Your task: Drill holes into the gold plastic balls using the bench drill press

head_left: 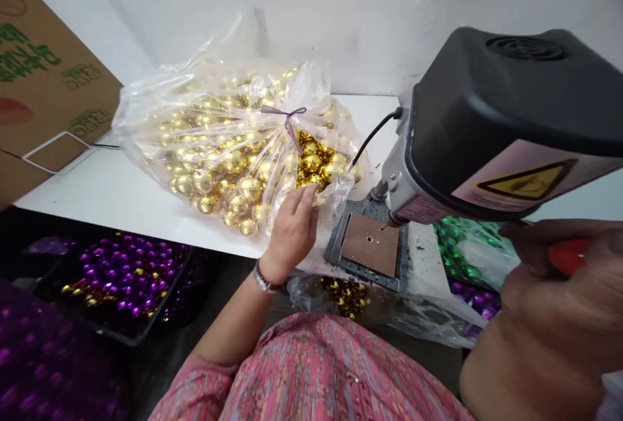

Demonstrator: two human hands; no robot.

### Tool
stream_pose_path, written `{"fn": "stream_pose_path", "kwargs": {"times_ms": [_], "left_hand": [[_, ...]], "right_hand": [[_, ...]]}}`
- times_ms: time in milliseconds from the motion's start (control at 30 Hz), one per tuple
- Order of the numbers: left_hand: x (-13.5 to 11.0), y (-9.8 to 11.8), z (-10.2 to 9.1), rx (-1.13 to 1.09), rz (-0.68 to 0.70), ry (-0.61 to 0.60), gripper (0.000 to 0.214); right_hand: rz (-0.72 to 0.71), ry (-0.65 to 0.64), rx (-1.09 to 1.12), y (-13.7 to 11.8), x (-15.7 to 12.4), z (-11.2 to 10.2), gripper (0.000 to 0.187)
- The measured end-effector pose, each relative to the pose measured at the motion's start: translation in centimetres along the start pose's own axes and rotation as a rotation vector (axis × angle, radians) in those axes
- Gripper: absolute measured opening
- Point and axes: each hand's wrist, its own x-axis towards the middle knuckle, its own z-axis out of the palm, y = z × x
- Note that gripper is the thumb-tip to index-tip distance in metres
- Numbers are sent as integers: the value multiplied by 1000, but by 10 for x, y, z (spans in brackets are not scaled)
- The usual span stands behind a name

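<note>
My left hand [294, 229] reaches to the mouth of a clear plastic bag [160, 142] full of shiny gold balls [313, 161]. Its fingers are stretched out at the bag's edge, beside the balls, and no ball shows in them. A purple ribbon [287, 111] ties part of the bag. On the right, my right hand [559, 304] is closed round a red knob [568, 255] at the side of a black and grey bench drill press [496, 103]. Below the drill bit lies a brown square plate [370, 244] with a small hole, on the dark machine base [333, 249].
A cardboard box [48, 84] stands at the left end of the white table [97, 184]. Below are a dark crate [131, 340] of purple and gold balls, a bag of green balls [457, 249], and another plastic bag with gold pieces [345, 294]. Dark shavings surround the machine base.
</note>
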Motion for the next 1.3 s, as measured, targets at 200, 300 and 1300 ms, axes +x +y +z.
{"fn": "stream_pose_path", "kwargs": {"times_ms": [200, 300, 1300], "left_hand": [[-23, 16, 49, 163, 112, -546, 44], [-30, 22, 49, 220, 105, -676, 44], [-62, -74, 1, 249, -325, 303, 32]], "right_hand": [[67, 71, 69, -34, -4, 6, 37], [186, 234, 59, -58, -5, 13, 32], [36, 519, -62, -33, -4, 29, 67]]}}
